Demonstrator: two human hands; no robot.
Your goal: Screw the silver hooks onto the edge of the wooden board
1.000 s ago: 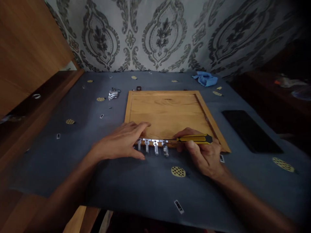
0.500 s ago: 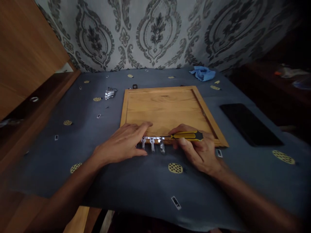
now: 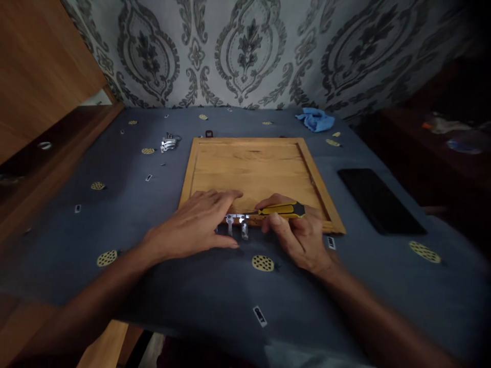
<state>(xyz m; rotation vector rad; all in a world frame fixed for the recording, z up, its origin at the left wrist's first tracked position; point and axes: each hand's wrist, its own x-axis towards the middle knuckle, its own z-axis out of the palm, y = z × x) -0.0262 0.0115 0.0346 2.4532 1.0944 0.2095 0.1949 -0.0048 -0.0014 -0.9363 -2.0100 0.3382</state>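
Observation:
A wooden tray-like frame with a raised rim (image 3: 245, 158) lies flat on the table, its near edge carrying a row of small metal clips (image 3: 244, 227). My left hand (image 3: 195, 217) rests across the near left part of the frame, fingers stretched out on the wood and thumb apart in front of the edge. It partly covers the clips on that side. In my right hand (image 3: 299, 235) is a yellow and black screwdriver (image 3: 282, 209). Its shaft points left, with the tip close to the rightmost visible clip; whether it touches, I cannot tell.
Spare metal clips (image 3: 169, 143) lie beyond the frame on the left. A black phone-like slab (image 3: 379, 201) lies to the right, and a blue cloth (image 3: 316, 120) at the back right. A wooden cabinet (image 3: 46, 66) borders the left, a patterned curtain (image 3: 249, 56) the back.
The view has shifted, so the frame and table things appear further left. My left hand has slid right along the near edge, covering more clips. The screwdriver stays at the same clip.

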